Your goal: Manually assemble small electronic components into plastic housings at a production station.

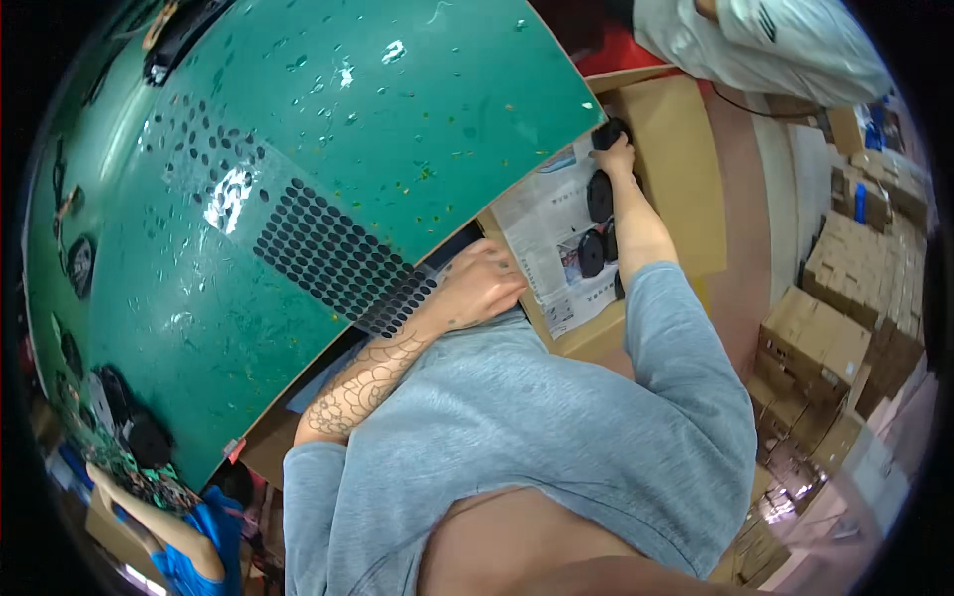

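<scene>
My right hand point(618, 157) reaches into the far end of an open cardboard box point(686, 189), its fingers closed around a black part point(608, 133). Below that hand, several black round parts point(600, 197) lie on a newspaper sheet point(542, 214) inside the box. My left hand point(482, 283) is at the near table edge, against the box's left wall. Its fingers are curled, with the tips hidden, so what they grip does not show. Next to my left wrist, a clear sheet of small black oval pads point(333, 248) lies on the green table point(447, 109) and overhangs its edge.
Loose black pads point(204, 149) are scattered at the table's left. Black parts point(129, 417) lie near its lower left corner, by another person's arm point(179, 536). Someone in light clothing point(765, 50) is beyond the box. Stacked cartons point(815, 343) stand at the right.
</scene>
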The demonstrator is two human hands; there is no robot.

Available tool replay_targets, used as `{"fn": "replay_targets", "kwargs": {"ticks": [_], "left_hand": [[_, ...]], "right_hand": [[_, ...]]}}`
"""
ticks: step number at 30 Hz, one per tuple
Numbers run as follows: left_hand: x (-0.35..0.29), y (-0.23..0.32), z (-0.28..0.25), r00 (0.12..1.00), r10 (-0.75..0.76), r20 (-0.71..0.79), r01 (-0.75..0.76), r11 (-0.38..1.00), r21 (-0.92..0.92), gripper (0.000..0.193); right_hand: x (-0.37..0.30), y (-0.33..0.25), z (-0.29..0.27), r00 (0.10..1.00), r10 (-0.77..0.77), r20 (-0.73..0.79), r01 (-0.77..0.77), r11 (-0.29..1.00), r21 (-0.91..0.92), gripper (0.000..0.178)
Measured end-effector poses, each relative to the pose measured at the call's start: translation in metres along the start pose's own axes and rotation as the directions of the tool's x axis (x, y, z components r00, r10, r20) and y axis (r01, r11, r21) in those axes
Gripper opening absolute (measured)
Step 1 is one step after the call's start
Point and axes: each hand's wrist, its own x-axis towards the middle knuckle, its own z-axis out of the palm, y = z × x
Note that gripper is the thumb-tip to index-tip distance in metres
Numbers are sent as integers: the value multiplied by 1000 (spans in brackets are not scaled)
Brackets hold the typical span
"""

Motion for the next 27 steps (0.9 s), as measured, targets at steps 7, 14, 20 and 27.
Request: {"fn": "replay_targets", "kwargs": {"ticks": [7,14,20,27], "left_hand": [[2,-8,11,999,17,-44,-17,1000,-2,10],[-2,-7,15,999,-20,-35,22,999,41,9],[-1,-10,17,1000,6,9,-6,1000,12,9],[-1,-9,10,1000,23,-7,-23,1000,10,10]], "right_hand": [[11,-14,36,956,73,-283,-144,961,-238,78],[-12,-14,30,919,-83,-386,-47,947,-317,70],[-12,13,5,894,-156,-420,163,986,-18,66],[-42,-1,-12,970,-124,-208,177,950,258,66]]}}
